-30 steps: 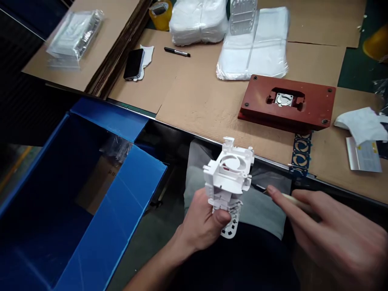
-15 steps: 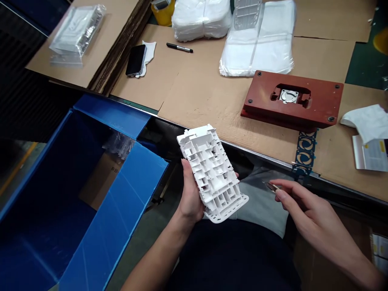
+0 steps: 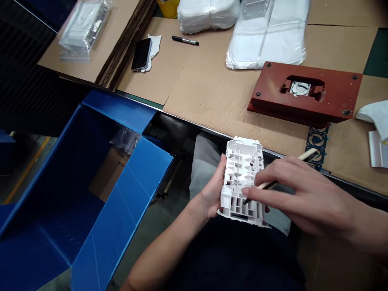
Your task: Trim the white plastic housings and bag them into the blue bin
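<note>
A white plastic housing [image 3: 238, 171], its ribbed and pocketed inner side facing up, rests in my left hand [image 3: 212, 198]. The thumb lies along its left edge and the other fingers are mostly hidden underneath. My right hand [image 3: 309, 196] is closed on a slim knife-like tool [image 3: 308, 155] with a pale handle. Its dark pointed tip is over the lower ribs of the housing; whether it touches them I cannot tell. Both hands are above my lap, in front of the table edge.
On the cardboard-covered table [image 3: 209, 93] are a red fixture block [image 3: 336, 89] with a metal insert, bundles of white bags [image 3: 266, 44], a marker [image 3: 185, 40] and a phone [image 3: 142, 54]. A blue patterned strip [image 3: 317, 139] hangs at the edge. An open blue box [image 3: 121, 206] stands left.
My left hand has brought the housing right and turned it more upright. My right hand has moved left over it, bringing the tool tip to its lower ribs. The view has shifted slightly.
</note>
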Tool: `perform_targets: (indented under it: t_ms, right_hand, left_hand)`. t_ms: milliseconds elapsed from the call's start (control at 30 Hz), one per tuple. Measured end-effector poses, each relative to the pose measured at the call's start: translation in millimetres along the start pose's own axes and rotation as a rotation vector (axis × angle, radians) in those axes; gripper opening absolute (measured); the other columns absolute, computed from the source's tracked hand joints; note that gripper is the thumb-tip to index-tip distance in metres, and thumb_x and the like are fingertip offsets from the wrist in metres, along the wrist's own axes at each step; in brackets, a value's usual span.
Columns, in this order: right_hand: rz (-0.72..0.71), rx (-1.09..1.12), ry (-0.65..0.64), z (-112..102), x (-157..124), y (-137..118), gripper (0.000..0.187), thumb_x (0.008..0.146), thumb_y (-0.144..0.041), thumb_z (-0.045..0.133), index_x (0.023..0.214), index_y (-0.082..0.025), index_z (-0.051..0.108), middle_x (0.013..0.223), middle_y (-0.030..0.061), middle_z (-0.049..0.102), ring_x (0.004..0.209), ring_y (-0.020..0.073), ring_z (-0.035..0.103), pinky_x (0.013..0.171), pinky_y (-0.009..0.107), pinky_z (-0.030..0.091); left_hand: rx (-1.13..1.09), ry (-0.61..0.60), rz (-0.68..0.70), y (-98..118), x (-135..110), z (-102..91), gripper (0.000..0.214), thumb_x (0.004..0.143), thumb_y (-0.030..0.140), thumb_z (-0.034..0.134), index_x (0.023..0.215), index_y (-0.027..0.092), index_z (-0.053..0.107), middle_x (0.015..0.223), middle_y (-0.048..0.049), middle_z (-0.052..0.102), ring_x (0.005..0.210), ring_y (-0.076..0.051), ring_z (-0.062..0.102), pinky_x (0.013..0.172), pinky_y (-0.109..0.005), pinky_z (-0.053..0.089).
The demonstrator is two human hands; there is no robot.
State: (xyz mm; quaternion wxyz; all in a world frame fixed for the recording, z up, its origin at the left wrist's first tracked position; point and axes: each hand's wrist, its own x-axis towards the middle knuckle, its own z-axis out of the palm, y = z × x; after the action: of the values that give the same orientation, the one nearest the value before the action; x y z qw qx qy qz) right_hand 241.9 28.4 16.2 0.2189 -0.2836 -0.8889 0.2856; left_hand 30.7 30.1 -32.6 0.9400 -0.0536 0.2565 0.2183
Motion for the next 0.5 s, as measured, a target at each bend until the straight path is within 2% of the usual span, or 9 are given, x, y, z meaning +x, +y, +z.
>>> perform_targets:
  t_ms: [100,200,300,500]
  right_hand:
    - [-0.129,0.072,-0.145,-5,18,-2,0.041,0.096,-0.024,0.063,0.136,-0.023,0.056,0.107,0.0073,0.061,0.094,0.0212,0.052,0.086,0.039,0.039]
    - [-0.149,0.129,-0.218,-5,27,-4,0.046,0.094,-0.042,0.065,0.135,-0.022,0.056,0.102,0.0065,0.060,0.092,0.0213,0.051,0.084,0.039,0.038]
    - [-0.136,0.143,-0.270,-3,27,-4,0.047,0.094,-0.046,0.064,0.134,-0.024,0.056,0.104,0.0065,0.060,0.094,0.0219,0.052,0.086,0.040,0.038]
    - [-0.131,0.144,-0.240,1,22,-2,0.044,0.093,-0.042,0.067,0.131,-0.024,0.057,0.107,0.0075,0.060,0.095,0.0225,0.054,0.086,0.040,0.039]
  left_hand:
    - [-0.062,0.059,0.006,-5,2,1.0,0.083,0.097,0.069,0.021,0.139,0.007,0.055,0.118,-0.0190,0.073,0.115,-0.032,0.066,0.105,-0.042,0.043]
    - [-0.079,0.070,-0.018,-8,1,1.4,0.079,0.097,0.068,0.025,0.136,0.008,0.058,0.112,-0.0163,0.075,0.110,-0.030,0.068,0.101,-0.039,0.046]
    - [-0.055,0.086,-0.003,-8,0,1.3,0.079,0.097,0.068,0.024,0.132,0.008,0.061,0.106,-0.0142,0.077,0.106,-0.028,0.069,0.098,-0.035,0.047]
    - [-0.085,0.109,-0.021,-6,-2,3.3,0.076,0.098,0.066,0.023,0.129,0.009,0.064,0.104,-0.0128,0.077,0.097,-0.025,0.070,0.092,-0.033,0.049]
